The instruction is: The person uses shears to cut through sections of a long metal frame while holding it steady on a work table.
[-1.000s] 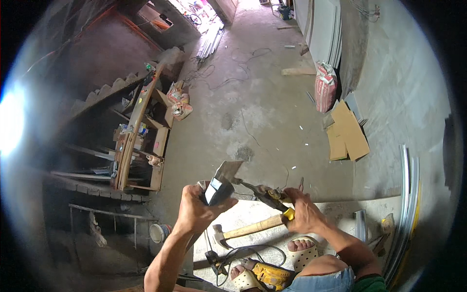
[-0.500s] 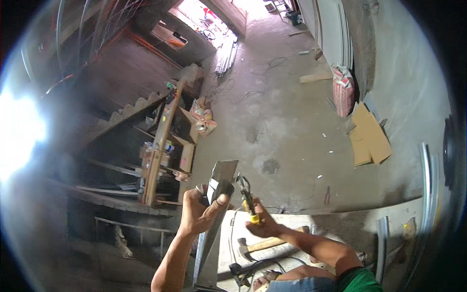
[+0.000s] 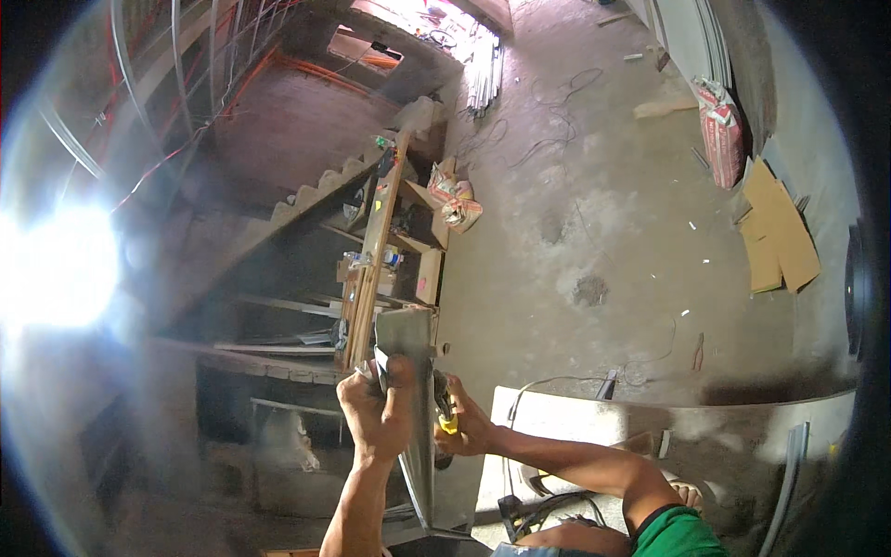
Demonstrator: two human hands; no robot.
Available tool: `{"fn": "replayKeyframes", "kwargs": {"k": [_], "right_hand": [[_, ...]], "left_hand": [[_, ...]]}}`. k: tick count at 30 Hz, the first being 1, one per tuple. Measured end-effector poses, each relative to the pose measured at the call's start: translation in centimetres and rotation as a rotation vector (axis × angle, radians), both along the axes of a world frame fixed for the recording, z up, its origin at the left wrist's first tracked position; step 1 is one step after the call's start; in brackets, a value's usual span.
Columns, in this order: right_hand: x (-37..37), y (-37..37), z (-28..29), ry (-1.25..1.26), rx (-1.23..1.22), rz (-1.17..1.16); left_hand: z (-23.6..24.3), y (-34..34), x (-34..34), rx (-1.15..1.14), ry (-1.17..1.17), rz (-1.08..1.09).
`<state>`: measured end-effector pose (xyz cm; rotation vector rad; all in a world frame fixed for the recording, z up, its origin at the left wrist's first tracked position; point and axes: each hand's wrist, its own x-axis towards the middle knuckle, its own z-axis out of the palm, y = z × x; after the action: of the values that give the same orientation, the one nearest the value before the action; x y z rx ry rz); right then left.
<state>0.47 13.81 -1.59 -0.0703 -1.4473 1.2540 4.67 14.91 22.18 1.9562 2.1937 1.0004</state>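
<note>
Left hand: the left hand (image 3: 376, 408) is closed tight around a long strip of grey sheet metal (image 3: 408, 371). It holds the strip up in the air, in front of the person.

Right hand: the right hand (image 3: 461, 429) is wrapped around the handles of a cutting tool with yellow grips (image 3: 445, 408), most likely tin snips. The hand sits just beside the strip, on its right edge.

Sheet metal: the strip stands nearly upright. Its flat top end is above the left hand and its lower end runs down to a point near the bottom of the view. It rests on nothing; only the hand carries it.

Tool: the tool meets the right edge of the strip. The blades are mostly hidden, so I cannot tell if they are open or already in the metal.

Step in hand: I think the person is cutting, or lining up a cut, along the edge of the strip.

Next move: it seems to call for a steady left hand, so the strip does not wobble, and a firm squeeze from the right hand.

Watch out: cut metal has sharp edges, and both bare hands are very close to them.

Around: a grey concrete floor (image 3: 594, 213) lies far below, with flat cardboard (image 3: 778, 232), a red-and-white sack (image 3: 722, 125), brick stairs (image 3: 306, 195) and a wooden frame (image 3: 376, 251).
</note>
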Motion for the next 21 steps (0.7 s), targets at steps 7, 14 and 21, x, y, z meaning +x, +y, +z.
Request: {"fn": "replayKeyframes", "kwargs": {"k": [7,14,21], "right_hand": [[0.7,1.9,3.0,0.143,0.070,-0.130],[-2.0,0.7,3.1,0.339,-0.090,0.031],[-5.8,0.3,3.0,0.212,0.085,-0.274]], "left_hand": [[1.1,-0.8,0.6,-0.020,0.000,-0.028],[1.1,-1.1,0.9,0.007,-0.060,-0.058],[0.7,-1.1,0.6,0.026,-0.006,-0.088]]}}
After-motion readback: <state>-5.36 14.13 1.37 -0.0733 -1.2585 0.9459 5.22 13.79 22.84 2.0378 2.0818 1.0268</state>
